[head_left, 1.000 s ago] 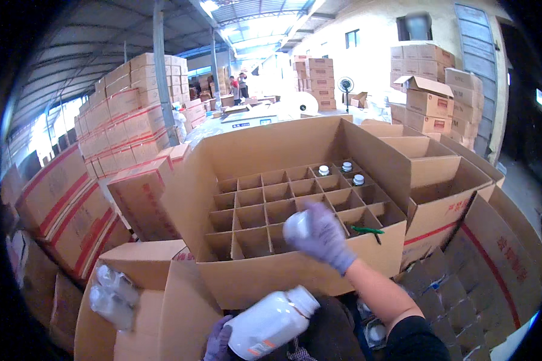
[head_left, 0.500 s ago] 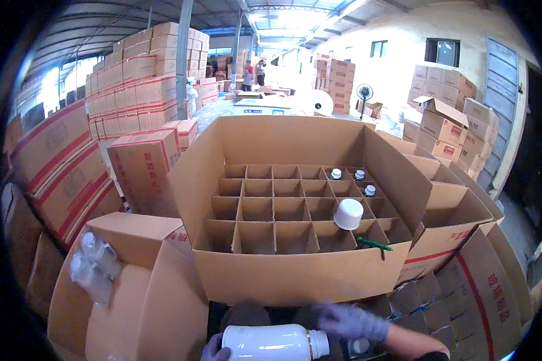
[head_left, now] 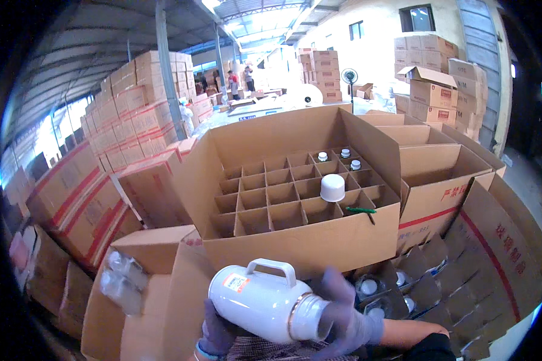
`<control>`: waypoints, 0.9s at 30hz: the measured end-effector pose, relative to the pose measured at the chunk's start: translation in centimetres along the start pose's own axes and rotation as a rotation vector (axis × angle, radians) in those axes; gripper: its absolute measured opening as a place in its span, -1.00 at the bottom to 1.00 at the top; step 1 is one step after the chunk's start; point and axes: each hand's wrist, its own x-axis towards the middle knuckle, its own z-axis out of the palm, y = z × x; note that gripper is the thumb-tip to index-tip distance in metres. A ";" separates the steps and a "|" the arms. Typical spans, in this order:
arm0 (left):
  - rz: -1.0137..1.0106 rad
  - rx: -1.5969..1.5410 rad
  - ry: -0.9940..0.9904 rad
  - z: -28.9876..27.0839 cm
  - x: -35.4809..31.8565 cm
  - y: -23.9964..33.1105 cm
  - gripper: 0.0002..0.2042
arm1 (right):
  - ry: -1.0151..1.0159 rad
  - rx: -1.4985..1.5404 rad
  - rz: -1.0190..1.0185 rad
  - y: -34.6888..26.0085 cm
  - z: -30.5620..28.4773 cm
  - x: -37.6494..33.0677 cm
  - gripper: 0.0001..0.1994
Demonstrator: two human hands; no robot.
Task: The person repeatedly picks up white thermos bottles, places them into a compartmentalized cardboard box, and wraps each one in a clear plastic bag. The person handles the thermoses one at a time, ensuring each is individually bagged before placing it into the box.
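A white vacuum jug (head_left: 256, 307) with a loop handle, a metallic ring at its neck and an orange-white label lies tilted across the lower middle. My gloved left hand (head_left: 215, 331) grips its base end from below. My gloved right hand (head_left: 355, 328), partly blurred, is at the jug's uncovered mouth with its fingers apart; whether they touch the rim I cannot tell. Behind the jug stands a large divided carton (head_left: 295, 256). A white cup-shaped lid (head_left: 332, 188) and a green pen (head_left: 361, 210) rest on its dividers, and several white-capped bottles (head_left: 355, 165) stand in its cells.
An open carton (head_left: 153, 313) at the left holds clear plastic-wrapped items (head_left: 123, 283). Right of my hands, a divided carton (head_left: 439, 295) contains white-topped pieces (head_left: 367, 287). More open cartons (head_left: 445, 162) stand at the right. Stacked boxes (head_left: 132, 108) and a fan (head_left: 349, 77) are farther back.
The jug has been raised and turned, bringing its handle and label into view. My right hand has come to its mouth. The view has shifted and tilted.
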 end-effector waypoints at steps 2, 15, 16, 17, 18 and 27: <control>0.218 0.197 0.067 1.3 -0.9 0.3 -0.07 | 0.157 0.094 0.372 0.1 0.6 -0.9 -0.07; 0.239 0.159 0.138 0.5 0.7 -2.5 -0.26 | 0.026 0.313 0.631 2.8 2.3 -4.9 0.07; 0.316 0.269 0.154 0.7 0.6 -2.6 -0.28 | 0.107 0.553 0.844 3.6 3.2 -5.7 0.02; 0.391 0.379 0.168 0.9 0.5 -2.7 -0.30 | 0.171 0.709 1.038 3.8 3.7 -6.3 -0.19; 0.460 0.493 0.192 0.7 0.1 -2.7 -0.32 | 0.132 0.679 1.047 3.7 3.8 -6.3 -0.22; 0.416 0.275 0.006 6.5 15.0 6.1 -0.34 | 0.200 -0.428 0.181 3.7 0.4 -6.1 -0.36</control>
